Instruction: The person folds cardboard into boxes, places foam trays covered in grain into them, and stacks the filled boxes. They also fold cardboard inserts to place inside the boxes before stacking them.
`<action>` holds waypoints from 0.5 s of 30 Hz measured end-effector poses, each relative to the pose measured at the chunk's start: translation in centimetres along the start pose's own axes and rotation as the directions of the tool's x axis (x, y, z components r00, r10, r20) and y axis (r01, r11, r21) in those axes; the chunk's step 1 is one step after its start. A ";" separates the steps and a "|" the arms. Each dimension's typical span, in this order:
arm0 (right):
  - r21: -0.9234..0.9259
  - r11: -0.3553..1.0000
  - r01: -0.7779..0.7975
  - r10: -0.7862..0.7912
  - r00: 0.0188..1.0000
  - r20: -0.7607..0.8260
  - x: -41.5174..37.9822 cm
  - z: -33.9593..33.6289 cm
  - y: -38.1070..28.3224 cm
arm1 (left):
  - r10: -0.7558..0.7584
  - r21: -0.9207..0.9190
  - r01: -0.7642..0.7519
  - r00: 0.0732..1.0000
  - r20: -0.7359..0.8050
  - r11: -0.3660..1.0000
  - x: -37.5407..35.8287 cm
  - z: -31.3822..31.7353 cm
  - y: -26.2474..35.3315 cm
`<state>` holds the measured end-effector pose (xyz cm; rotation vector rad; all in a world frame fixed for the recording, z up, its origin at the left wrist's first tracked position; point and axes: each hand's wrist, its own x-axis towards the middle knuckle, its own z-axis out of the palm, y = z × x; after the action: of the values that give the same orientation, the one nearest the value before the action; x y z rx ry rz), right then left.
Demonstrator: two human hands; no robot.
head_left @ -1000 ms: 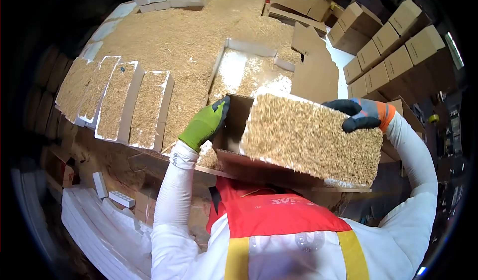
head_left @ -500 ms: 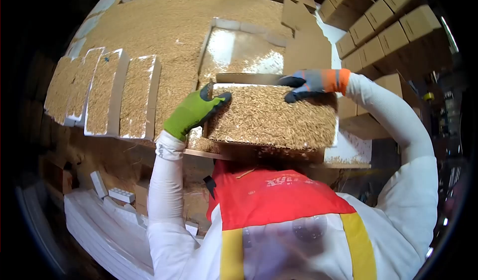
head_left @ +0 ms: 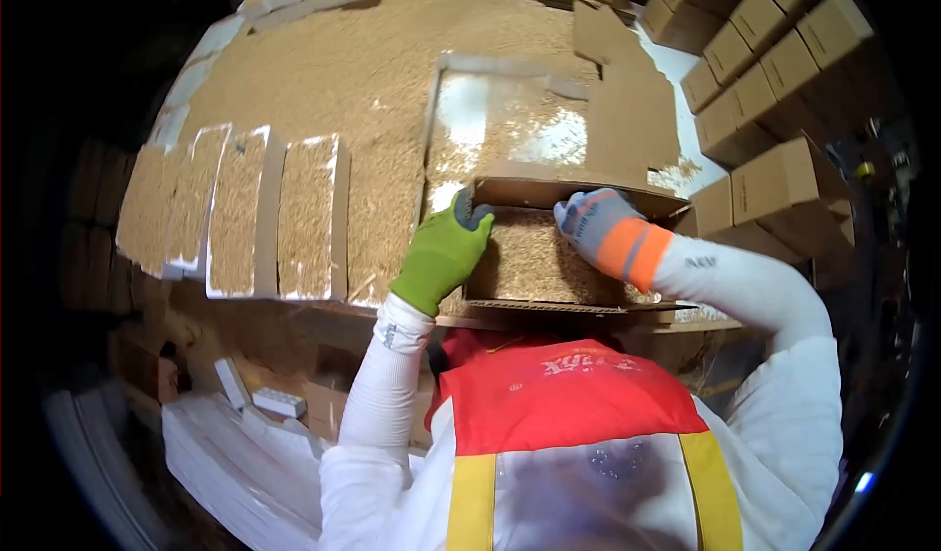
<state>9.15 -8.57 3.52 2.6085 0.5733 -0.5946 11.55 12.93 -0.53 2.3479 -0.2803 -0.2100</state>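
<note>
An open cardboard box (head_left: 559, 194) sits at the near edge of the table in front of me. Inside it, tan husk-like flakes (head_left: 524, 262) cover a surface set below the rims. My left hand (head_left: 446, 252), in a green glove with dark fingertips, is closed on the box's back left corner, thumb toward the inside. My right hand (head_left: 603, 227), in a grey and orange glove, is over the inside of the box close to its back wall. Its fingers are curled, and the fingertips are hidden.
Several white foam blocks (head_left: 306, 218) coated with flakes stand in a row at left. A flake-strewn white-walled frame (head_left: 490, 65) lies behind the box, beside a flat cardboard piece (head_left: 637, 115). Stacked cartons (head_left: 774, 183) are at right. White wrapped material (head_left: 235, 453) lies below left.
The flake-covered white block between my hands has gone down into the cardboard box. My left hand shifted to the box corner, and my right hand curled above the flakes.
</note>
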 end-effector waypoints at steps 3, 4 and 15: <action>0.143 0.972 0.185 -0.172 0.980 -0.096 -1.9 0.3 0.0 | 0.084 -0.025 -0.083 0.996 0.041 0.996 0.1 -0.5 0.5; 0.106 0.984 0.145 -0.143 0.989 -0.027 -1.7 0.2 -0.9 | 0.227 0.075 -0.227 0.974 -0.002 0.971 0.0 -0.2 -0.3; -0.059 0.943 0.327 -0.320 0.941 0.109 2.7 8.2 -1.5 | -0.599 -0.726 -0.131 0.478 -0.643 0.675 -11.2 4.1 -18.6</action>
<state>8.06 -10.30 -5.00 2.4138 0.9838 -0.7806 2.40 26.03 -15.74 1.4107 0.6018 0.6455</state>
